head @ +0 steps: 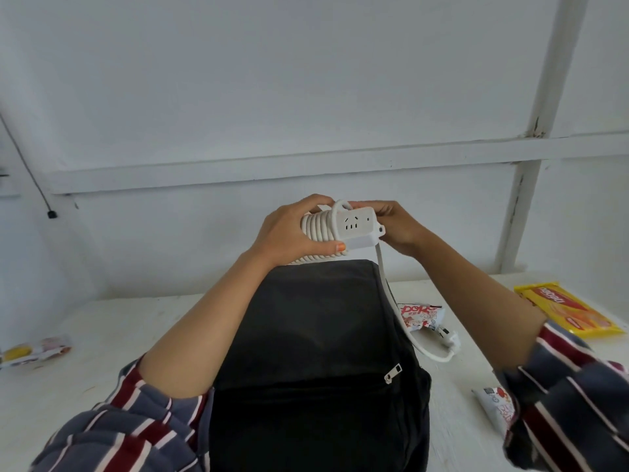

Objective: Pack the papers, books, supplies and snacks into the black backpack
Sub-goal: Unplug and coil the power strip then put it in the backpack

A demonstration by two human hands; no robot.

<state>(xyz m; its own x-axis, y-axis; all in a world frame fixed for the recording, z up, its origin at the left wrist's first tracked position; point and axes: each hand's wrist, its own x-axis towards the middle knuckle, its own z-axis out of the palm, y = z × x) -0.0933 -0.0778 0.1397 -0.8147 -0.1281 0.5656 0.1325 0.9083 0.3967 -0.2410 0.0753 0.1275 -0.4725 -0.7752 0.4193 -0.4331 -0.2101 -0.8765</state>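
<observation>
White plastic forms the rectangular power strip (354, 228), which is held just above the far end of the black fabric backpack (313, 352); whether the two touch cannot be told. The round white cord (321, 226) is wound in tight turns around the left portion of the strip. The left hand (289, 233) grips this wound portion: the fingers curl over the top, and the thumb, with an orange nail, presses against the lower front edge. The right hand (398, 226) holds the opposite end of the strip, with its fingers curled around it. The unwound length of cord hangs from the strip, runs down the right side of the backpack and ends at the white plug (450, 339), which lies on the white table (85, 386). The backpack lies flat on the table between the forearms, with a metal zip pull (391, 371) visible on its front panel. A red-and-white snack packet (420, 316) lies just beside the backpack on the right, next to the plug. A yellow wafer pack (565, 310) lies further right. A second white-and-red packet (495, 403) lies near the right striped sleeve (578, 403). A blurred packet (34, 352) lies at the left edge of the table.
</observation>
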